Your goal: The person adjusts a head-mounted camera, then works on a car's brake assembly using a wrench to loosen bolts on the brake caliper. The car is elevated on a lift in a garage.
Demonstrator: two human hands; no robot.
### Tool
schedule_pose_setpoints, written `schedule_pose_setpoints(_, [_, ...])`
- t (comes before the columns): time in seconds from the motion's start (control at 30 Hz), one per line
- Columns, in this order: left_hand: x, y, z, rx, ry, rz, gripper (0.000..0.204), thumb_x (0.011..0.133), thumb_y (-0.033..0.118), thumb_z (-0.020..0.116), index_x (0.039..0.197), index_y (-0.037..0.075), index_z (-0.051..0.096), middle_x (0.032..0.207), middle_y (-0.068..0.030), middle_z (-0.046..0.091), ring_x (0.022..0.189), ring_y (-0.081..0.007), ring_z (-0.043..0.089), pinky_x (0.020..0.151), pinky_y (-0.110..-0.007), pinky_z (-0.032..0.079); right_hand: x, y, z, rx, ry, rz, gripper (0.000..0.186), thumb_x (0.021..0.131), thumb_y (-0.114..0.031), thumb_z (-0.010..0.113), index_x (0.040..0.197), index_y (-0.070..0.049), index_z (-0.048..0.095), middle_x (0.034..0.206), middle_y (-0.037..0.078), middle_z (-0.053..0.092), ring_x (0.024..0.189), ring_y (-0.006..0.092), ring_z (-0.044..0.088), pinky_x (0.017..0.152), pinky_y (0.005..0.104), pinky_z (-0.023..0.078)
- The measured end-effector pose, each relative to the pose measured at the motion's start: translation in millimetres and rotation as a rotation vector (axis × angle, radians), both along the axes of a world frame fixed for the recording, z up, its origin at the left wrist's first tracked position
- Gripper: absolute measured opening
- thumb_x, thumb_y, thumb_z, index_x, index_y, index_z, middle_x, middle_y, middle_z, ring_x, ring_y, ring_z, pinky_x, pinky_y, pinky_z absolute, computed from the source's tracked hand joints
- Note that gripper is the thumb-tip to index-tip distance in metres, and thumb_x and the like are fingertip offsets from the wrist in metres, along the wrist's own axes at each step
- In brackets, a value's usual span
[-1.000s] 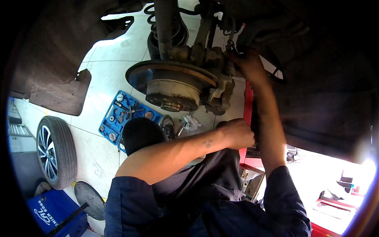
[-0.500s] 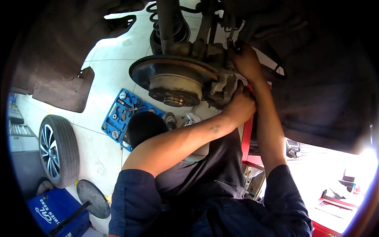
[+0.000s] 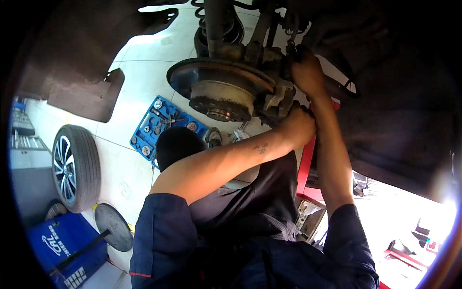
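A rusty brake disc with its hub hangs in front of me, the brake caliper at its right edge. My left hand is closed at the caliper's lower right side, its fingers mostly hidden. Above and behind it, my right hand is closed near the caliper's upper end, beside a small shiny metal piece. Shadow hides what either hand holds, if anything. My left forearm crosses below the hub. Behind the disc stand a shock absorber and a coil spring.
Dark wheel-arch panels and a hanging flap surround the work. Below, on the tiled floor, lies a blue tool case. A wheel, a round plate and a blue box stand left. A red post rises at right.
The whole view has shifted, so the disc and caliper appear slightly farther right. Both hands stay closed in about the same places beside the caliper.
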State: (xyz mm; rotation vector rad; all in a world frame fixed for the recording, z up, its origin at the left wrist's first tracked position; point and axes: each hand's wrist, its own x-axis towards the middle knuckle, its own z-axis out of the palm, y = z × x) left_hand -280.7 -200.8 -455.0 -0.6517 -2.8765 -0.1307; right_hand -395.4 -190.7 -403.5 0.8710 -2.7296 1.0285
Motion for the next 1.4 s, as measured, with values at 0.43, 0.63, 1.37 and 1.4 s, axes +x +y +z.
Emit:
schedule_pose_setpoints(0.43, [28.9,-40.7,43.1,0.016,0.027,-0.270,0.020,0.086,0.027,0.058,0.083,0.010,0.067,0.078,-0.0055,0.066,0.081,-0.0251,0.065,0.080,-0.040,0.049,-12.1,-3.5,-3.7,-0.031,0.110,0.033,0.032,0.081,-0.027,0.062,0.090,0.004,0.061,0.088,0.028,0.062,0.085,0.0463,0.060,0.073,0.0445,0.047])
schedule_pose_setpoints(0.63, [41.4,-87.2,72.6,0.284,0.435,-0.162,0.023,0.088,0.033,0.059,0.086,0.011,0.066,0.078,-0.0056,0.064,0.079,-0.0262,0.064,0.073,-0.038,0.052,-19.7,5.5,-23.4,-0.233,0.078,0.011,0.034,0.086,-0.029,0.058,0.097,0.002,0.064,0.092,0.026,0.064,0.081,0.0425,0.062,0.073,0.0440,0.047])
schedule_pose_setpoints(1.37, [-83.7,-146.0,95.7,0.261,-0.186,-0.073,0.025,0.083,0.016,0.055,0.085,-0.006,0.066,0.090,-0.0245,0.067,0.086,-0.0381,0.066,0.078,-0.046,0.051,2.6,22.6,-41.6,-0.680,-0.442,-0.127,0.032,0.089,-0.021,0.057,0.110,0.001,0.063,0.100,0.011,0.065,0.093,0.0184,0.060,0.083,0.0312,0.047])
schedule_pose_setpoints(1.4, [-84.5,-143.8,93.3,0.198,-0.238,-0.072,0.025,0.083,0.016,0.056,0.085,-0.006,0.066,0.090,-0.0242,0.067,0.086,-0.0372,0.066,0.077,-0.046,0.051,1.9,25.9,-43.1,-0.683,-0.440,-0.157,0.034,0.088,-0.023,0.058,0.111,0.001,0.063,0.098,0.011,0.065,0.092,0.0191,0.061,0.082,0.0319,0.047])
